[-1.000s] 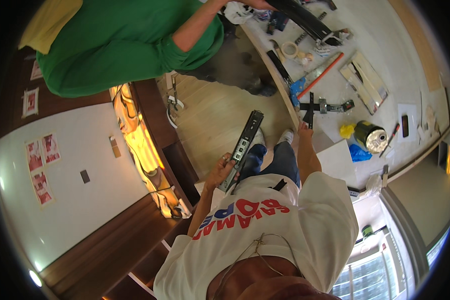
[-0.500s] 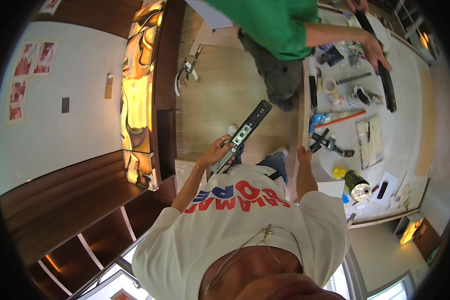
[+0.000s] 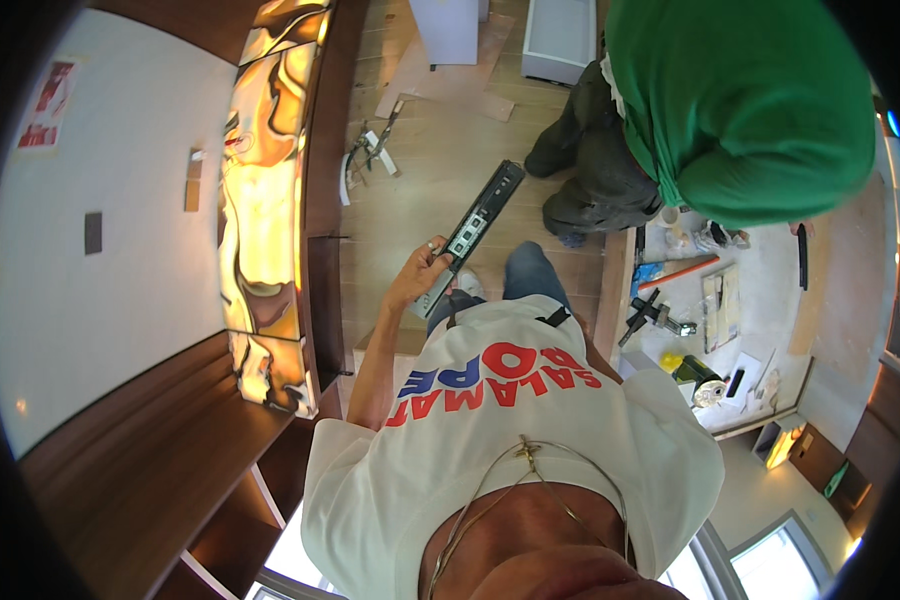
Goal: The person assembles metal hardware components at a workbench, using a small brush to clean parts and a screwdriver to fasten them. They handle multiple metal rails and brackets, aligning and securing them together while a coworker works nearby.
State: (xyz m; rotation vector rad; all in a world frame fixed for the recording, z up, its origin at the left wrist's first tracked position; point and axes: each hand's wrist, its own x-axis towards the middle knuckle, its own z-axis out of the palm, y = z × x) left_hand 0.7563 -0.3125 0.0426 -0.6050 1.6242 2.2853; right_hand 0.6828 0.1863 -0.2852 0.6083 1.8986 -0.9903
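Slide rails (image 3: 483,212) of black and silver metal sit out past the left edge of the table (image 3: 775,340), above the floor (image 3: 450,110), with my left hand (image 3: 418,275) as the only support I can make out. Its thumb and curled fingers pinch the stack near the lower end. My right hand is hidden by the shirt, so I cannot tell whether its fingers are spread or closed.

That off-centre grip is my first worry: most of the length lies beyond the fingers, so its weight could twist the stack in the pinch. If the sections run freely, tilting could let one slide out and drop to the floor.

The far end points toward the dark trousers (image 3: 605,165) of the co-worker in green (image 3: 740,110). From this view I cannot judge the true gap, but a turn or a step back by either person could cause a knock. Swung rightward, the rails might also catch the black cross-shaped tool (image 3: 650,318) near the table's left edge.
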